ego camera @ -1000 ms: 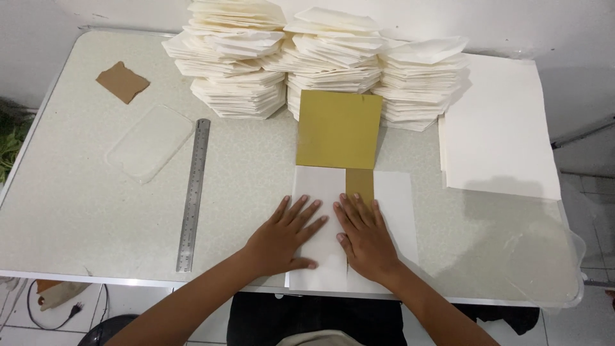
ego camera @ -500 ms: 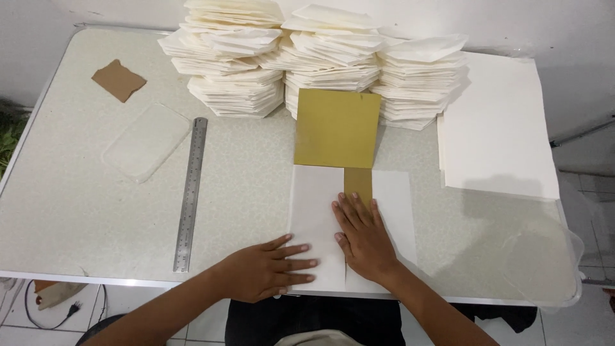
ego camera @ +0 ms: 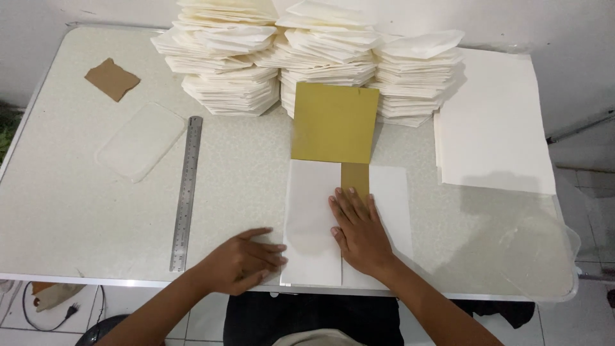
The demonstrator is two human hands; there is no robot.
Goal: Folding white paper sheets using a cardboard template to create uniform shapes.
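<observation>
A white paper sheet [ego camera: 312,211] lies folded around an ochre card template [ego camera: 334,123] near the table's front edge. A strip of the card shows between the two folded flaps. My right hand [ego camera: 359,230] lies flat, fingers spread, on the seam and the right flap [ego camera: 391,192]. My left hand [ego camera: 246,259] rests on the table at the sheet's lower left corner, fingers loosely curled, fingertips at the paper's left edge. Neither hand grips anything.
Three tall stacks of folded white paper [ego camera: 307,51] stand at the back. A pile of flat white sheets [ego camera: 493,122] lies at the right. A steel ruler [ego camera: 186,192], a clear plastic lid [ego camera: 141,141] and a brown card scrap [ego camera: 112,78] lie to the left.
My left hand slid off the left flap, down and to the left, to the sheet's lower left corner. My right hand stayed pressed on the seam.
</observation>
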